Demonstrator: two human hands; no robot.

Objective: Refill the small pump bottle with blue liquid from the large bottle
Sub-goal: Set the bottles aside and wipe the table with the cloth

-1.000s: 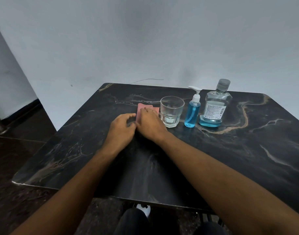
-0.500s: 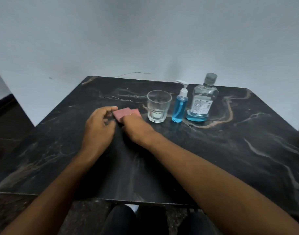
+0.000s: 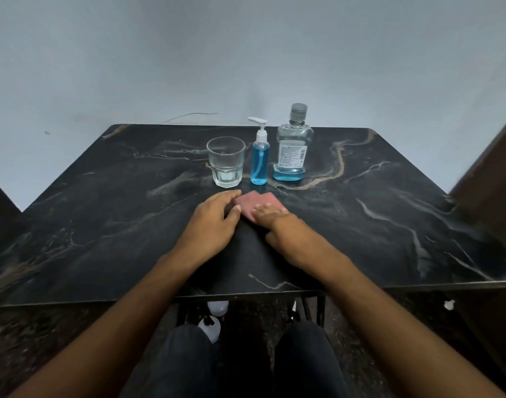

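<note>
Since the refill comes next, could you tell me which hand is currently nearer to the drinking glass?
Left. The left hand lies just in front of the glass, fingertips reaching toward its base. The right hand rests on the pink cloth, farther right.

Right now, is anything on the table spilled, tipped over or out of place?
Nothing stands out. The glass, pump bottle and large bottle stand upright in a row, both closed, with no visible spill. Both hands rest at a pink cloth.

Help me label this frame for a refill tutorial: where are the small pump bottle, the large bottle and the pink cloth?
small pump bottle (image 3: 259,160): head view, on its blue-filled body.
large bottle (image 3: 292,157): head view, on its white label.
pink cloth (image 3: 253,203): head view, on the bare part between the hands.
</note>
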